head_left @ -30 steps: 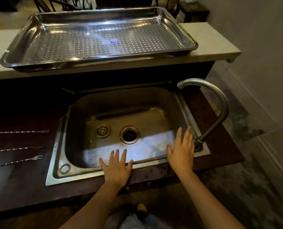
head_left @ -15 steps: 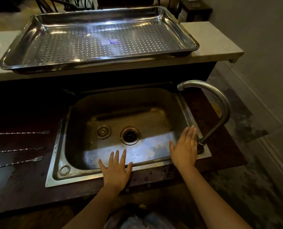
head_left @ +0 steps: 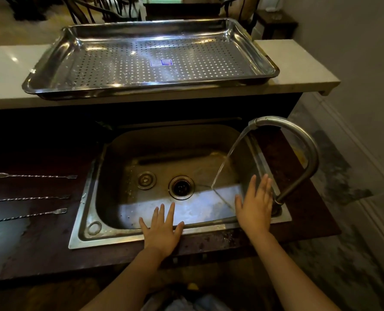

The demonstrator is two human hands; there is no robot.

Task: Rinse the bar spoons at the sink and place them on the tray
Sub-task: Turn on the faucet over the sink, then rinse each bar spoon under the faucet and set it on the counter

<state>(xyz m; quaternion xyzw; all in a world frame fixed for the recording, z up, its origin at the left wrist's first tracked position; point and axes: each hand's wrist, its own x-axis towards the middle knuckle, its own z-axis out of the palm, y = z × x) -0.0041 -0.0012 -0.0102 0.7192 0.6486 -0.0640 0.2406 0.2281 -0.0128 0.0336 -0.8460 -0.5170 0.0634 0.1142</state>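
While both hands point(head_left: 162, 230) point(head_left: 255, 209) lie flat, empty, at the sink point(head_left: 128, 237), bar spoons point(head_left: 36, 176) left of it look light, stiff, slippery; pinch mid-stem.

Water point(head_left: 225, 161) now from the faucet point(head_left: 303, 149)

Silver perforated tray point(head_left: 52, 70), white counter point(head_left: 298, 70)
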